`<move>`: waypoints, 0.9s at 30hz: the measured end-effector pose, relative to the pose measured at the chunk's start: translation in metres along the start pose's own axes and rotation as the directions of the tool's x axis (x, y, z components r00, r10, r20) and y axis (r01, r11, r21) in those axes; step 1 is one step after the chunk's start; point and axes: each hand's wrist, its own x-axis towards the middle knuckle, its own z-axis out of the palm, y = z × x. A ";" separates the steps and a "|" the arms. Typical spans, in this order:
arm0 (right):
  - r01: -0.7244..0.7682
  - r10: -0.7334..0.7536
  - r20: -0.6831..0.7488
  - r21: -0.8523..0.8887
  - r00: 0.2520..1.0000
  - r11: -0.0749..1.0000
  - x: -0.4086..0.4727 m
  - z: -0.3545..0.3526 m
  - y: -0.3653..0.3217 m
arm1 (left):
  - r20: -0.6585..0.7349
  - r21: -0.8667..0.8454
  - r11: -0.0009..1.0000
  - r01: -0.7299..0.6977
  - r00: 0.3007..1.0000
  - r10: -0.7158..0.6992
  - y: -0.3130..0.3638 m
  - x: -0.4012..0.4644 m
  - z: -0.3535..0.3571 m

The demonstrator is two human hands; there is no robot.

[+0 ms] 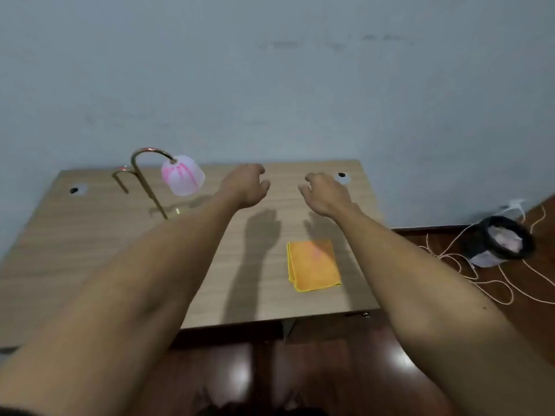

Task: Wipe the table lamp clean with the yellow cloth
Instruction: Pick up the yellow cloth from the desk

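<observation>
Hands empty, above table; yellow cloth folded flat, untouched.

no readable text, no labels, no numbers anywhere

Table bears lamp (cloth too).
</observation>
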 end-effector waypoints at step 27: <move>-0.356 0.262 0.344 0.248 0.902 0.901 -0.015 0.156 0.150 | 0.309 -0.136 0.984 0.115 0.949 -0.068 0.012 -0.010 0.219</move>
